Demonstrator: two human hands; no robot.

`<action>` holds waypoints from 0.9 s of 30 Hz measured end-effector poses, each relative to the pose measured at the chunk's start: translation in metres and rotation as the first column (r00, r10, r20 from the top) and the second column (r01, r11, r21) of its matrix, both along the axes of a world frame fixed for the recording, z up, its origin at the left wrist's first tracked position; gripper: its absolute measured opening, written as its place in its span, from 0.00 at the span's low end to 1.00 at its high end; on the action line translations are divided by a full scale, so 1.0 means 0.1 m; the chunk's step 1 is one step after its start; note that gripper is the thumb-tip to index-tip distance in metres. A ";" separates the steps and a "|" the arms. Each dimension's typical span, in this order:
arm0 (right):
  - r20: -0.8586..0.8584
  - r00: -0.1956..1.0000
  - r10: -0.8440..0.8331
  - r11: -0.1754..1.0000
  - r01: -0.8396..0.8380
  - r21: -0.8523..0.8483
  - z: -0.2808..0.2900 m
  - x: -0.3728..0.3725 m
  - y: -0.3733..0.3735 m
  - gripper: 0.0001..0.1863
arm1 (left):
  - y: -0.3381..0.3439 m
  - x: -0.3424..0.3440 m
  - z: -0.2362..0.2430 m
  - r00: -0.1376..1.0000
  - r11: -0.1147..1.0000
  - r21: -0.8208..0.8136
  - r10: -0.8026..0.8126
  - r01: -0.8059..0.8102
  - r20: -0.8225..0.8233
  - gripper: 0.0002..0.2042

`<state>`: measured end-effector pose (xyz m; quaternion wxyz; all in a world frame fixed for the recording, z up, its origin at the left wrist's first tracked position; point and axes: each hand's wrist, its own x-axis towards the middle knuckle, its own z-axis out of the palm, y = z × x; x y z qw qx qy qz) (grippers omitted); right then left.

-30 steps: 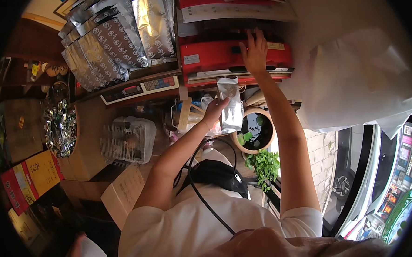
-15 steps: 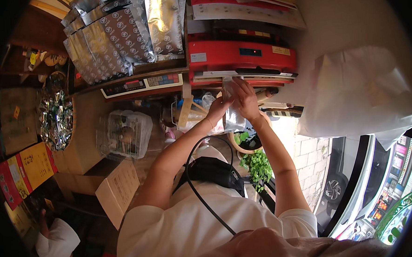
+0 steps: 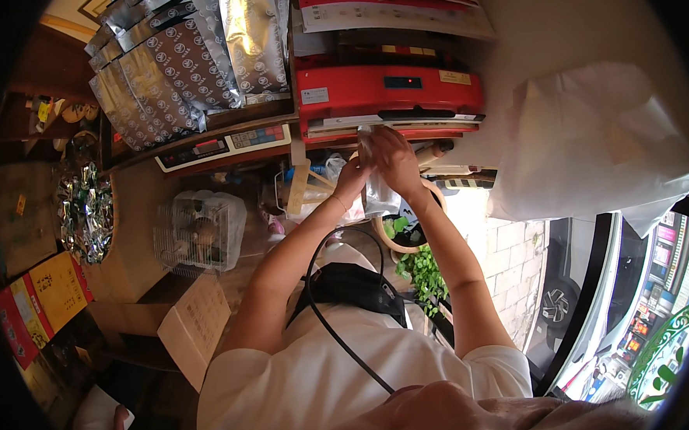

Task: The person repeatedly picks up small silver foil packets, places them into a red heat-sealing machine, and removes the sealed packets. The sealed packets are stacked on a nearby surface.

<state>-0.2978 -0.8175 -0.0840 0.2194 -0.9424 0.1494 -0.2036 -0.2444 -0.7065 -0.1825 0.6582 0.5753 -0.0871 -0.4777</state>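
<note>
A narrow silver, partly clear pouch (image 3: 380, 199) hangs upright at the front edge of a red sealing machine (image 3: 354, 94). Its top end meets the machine's front slot; how far it goes in is hidden by fingers. My left hand (image 3: 352, 177) pinches the pouch's left side with closed fingers. Higher up, my right hand (image 3: 395, 162) is curled over the right side and top of the pouch, close under the machine's lid. A small red light glows in the dark display on the machine.
Left of the machine, a tray of silver packets (image 3: 165, 69) sits above a keypad scale (image 3: 224, 146). Below are a clear plastic box (image 3: 201, 232) and an open carton (image 3: 194, 320). A potted plant (image 3: 426, 277) and a white bag (image 3: 590, 147) are at right. Another person's arm shows lower left.
The whole view has shifted slightly. Both hands stay on the pouch at the machine's front, with only small finger movement. The other person at lower left has moved lower.
</note>
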 end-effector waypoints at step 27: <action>0.013 0.773 -0.634 0.773 0.634 -0.018 -0.75 -0.06 -0.18 0.22 | 0.23 0.32 0.22 0.996 0.995 0.065 -0.075 0.079 -0.053 0.22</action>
